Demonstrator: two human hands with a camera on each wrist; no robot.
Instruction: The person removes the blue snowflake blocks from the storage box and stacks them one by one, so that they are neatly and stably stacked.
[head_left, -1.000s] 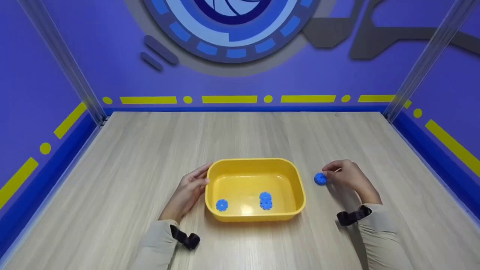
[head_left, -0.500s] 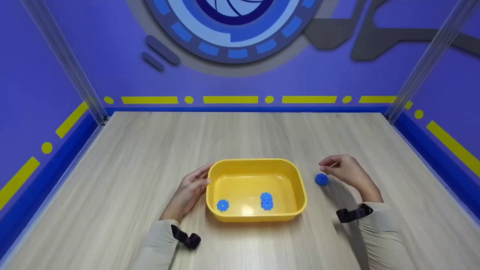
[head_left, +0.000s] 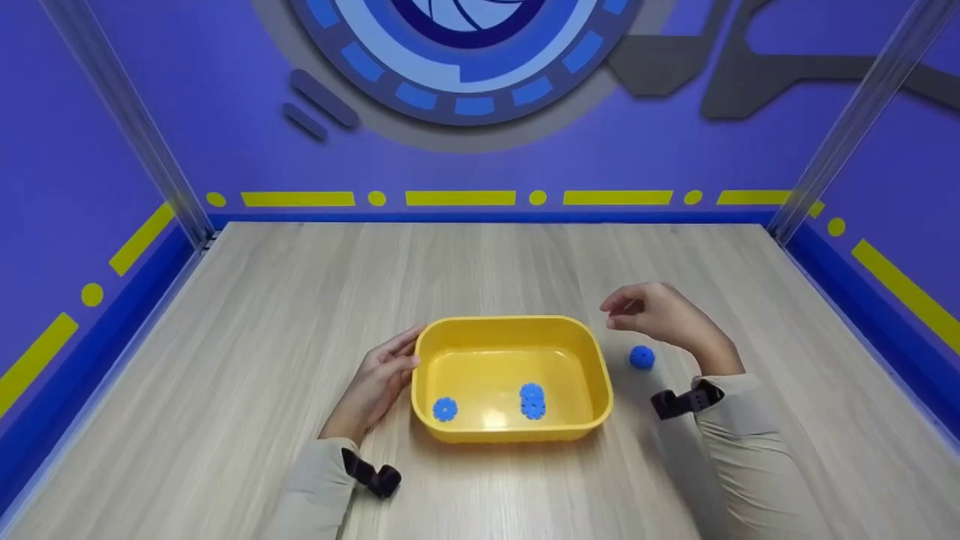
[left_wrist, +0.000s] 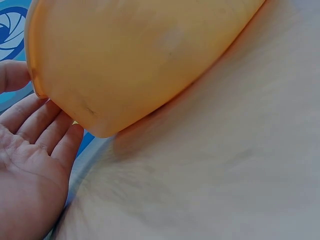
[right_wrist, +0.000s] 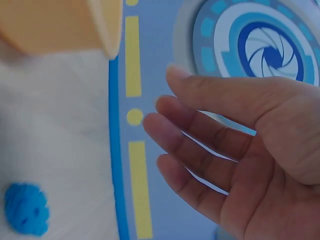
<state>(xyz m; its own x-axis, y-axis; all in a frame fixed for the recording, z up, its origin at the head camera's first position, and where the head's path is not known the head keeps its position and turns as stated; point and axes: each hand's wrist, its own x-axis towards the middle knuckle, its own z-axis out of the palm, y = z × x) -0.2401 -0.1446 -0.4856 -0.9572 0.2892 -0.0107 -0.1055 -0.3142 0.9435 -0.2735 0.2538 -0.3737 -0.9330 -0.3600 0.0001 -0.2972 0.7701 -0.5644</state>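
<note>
A yellow plastic basin (head_left: 511, 436) stands before me, with my left hand (head_left: 375, 386) at its left side. The left thumb touches the rim, and the nearly straight fingers lie against the outer wall; in the left wrist view some fingertips are hidden behind the basin (left_wrist: 135, 60). My right hand (head_left: 660, 311) is raised off the table beyond the basin's right corner, holding nothing, its fingers loosely bent in the right wrist view (right_wrist: 225, 145). Just below it on the table sits a rounded blue cluster of notched snowflake discs (head_left: 642, 358), apart from the hand.
Inside the basin lie one loose blue snowflake disc (head_left: 445, 409) at the left and two touching or overlapping discs (head_left: 532, 402) right of the middle. The wooden table (head_left: 300, 277) is bounded by a blue back wall (head_left: 480, 169) and side walls.
The right hand has let go of the blue disc cluster, lifted away and moved left and farther back. The cluster stays on the table. The left hand and basin hold their places.
</note>
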